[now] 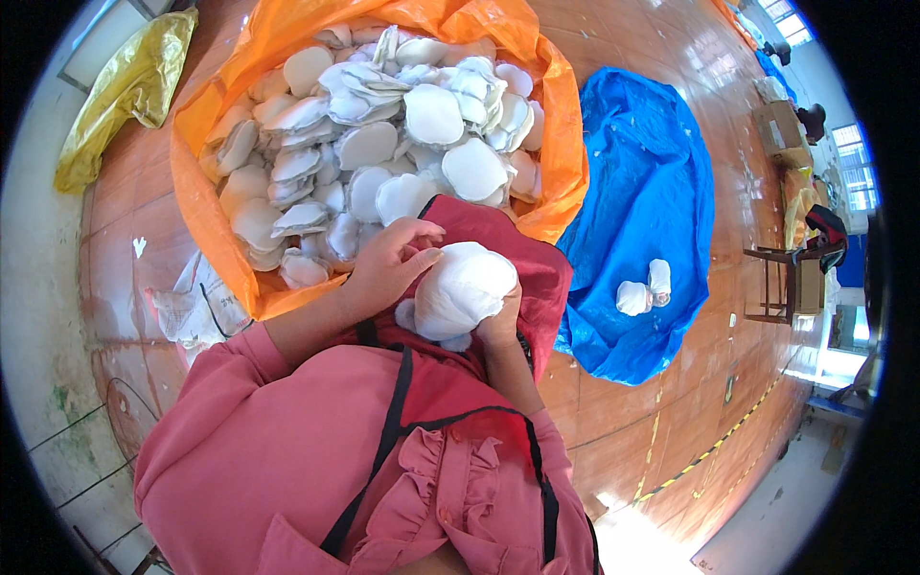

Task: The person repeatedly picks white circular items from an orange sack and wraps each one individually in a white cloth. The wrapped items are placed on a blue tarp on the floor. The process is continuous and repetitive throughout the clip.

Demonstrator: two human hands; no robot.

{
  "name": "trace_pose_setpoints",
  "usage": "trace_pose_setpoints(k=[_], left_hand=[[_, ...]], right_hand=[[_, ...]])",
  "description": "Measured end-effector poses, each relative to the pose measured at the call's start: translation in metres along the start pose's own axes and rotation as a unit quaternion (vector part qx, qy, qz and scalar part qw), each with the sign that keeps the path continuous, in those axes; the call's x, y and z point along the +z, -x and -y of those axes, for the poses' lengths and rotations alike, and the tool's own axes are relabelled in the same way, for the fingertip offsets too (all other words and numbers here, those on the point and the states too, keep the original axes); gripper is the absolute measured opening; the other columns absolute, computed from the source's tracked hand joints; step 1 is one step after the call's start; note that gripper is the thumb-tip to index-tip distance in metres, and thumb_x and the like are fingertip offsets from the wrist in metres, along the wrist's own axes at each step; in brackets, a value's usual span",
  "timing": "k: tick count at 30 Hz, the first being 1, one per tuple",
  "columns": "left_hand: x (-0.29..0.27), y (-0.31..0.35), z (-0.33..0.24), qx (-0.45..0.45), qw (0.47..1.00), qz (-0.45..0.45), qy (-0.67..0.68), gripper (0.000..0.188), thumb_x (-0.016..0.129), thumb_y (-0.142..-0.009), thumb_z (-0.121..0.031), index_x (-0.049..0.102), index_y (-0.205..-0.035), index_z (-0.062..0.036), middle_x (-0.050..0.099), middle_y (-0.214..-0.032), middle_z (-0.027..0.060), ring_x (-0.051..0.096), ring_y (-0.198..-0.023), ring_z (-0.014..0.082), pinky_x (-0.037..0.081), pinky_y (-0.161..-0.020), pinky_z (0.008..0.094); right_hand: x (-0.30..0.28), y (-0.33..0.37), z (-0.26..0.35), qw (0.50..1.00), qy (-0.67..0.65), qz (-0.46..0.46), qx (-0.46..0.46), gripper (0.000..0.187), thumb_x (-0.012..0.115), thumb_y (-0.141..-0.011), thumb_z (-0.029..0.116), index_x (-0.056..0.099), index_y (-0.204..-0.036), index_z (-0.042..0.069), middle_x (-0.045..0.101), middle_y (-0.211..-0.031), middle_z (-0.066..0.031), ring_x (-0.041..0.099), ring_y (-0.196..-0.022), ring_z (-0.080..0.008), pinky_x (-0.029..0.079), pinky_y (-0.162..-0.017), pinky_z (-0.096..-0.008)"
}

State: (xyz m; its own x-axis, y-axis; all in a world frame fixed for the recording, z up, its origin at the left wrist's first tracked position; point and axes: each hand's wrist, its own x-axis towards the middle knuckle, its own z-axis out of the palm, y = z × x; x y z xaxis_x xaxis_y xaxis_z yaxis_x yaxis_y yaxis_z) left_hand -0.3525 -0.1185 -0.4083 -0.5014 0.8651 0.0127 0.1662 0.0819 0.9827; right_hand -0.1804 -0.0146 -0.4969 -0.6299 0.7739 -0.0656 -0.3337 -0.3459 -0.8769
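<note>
A round, puffy white cloth piece (467,290) sits in front of my chest, over the red apron on my lap. My right hand (500,324) is wrapped round its right side, with most of the fingers hidden behind it. My left hand (391,266) is at its upper left, fingers bent and apart, the tips at or just above the cloth. Small grey-white fluffy bits show under the piece. Just beyond my hands, an orange sack (567,125) stands wide open, heaped with flat, rounded white cloth pieces (369,144).
To the right, a blue plastic sheet or sack (632,172) lies on the tiled floor with small white stuffed pieces (634,297) on it. A yellow sack (129,91) leans at the far left wall. A printed white sack (201,305) lies left. A wooden chair (771,278) stands far right.
</note>
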Motion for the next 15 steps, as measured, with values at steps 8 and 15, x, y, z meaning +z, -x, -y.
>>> trace_pose_setpoints(k=[8, 15], left_hand=[[-0.003, -0.007, 0.008, -0.183, 0.959, 0.215, 0.001, 0.029, 0.066, -0.093, -0.021, 0.065, -0.114, -0.0011, 0.069, -0.101, 0.0069, 0.062, -0.088, 0.0141, 0.050, -0.078, 0.0296], [0.014, -0.009, 0.006, 0.020, 0.983, 0.050, -0.174, 0.028, 0.073, -0.083, -0.026, 0.063, -0.090, -0.0006, 0.063, -0.083, 0.0138, 0.062, -0.075, 0.0277, 0.047, -0.065, 0.0375]], right_hand=[[0.002, -0.003, 0.001, 0.998, -0.007, 0.047, 0.033, 0.038, 0.075, -0.079, 0.001, 0.064, -0.115, 0.003, 0.071, -0.108, -0.0065, 0.067, -0.096, -0.0163, 0.054, -0.088, -0.0327], [0.023, -0.002, 0.010, 0.996, 0.071, -0.033, -0.031, 0.041, 0.074, -0.077, -0.001, 0.063, -0.116, 0.002, 0.069, -0.109, -0.0062, 0.065, -0.098, -0.0156, 0.052, -0.089, -0.0323]])
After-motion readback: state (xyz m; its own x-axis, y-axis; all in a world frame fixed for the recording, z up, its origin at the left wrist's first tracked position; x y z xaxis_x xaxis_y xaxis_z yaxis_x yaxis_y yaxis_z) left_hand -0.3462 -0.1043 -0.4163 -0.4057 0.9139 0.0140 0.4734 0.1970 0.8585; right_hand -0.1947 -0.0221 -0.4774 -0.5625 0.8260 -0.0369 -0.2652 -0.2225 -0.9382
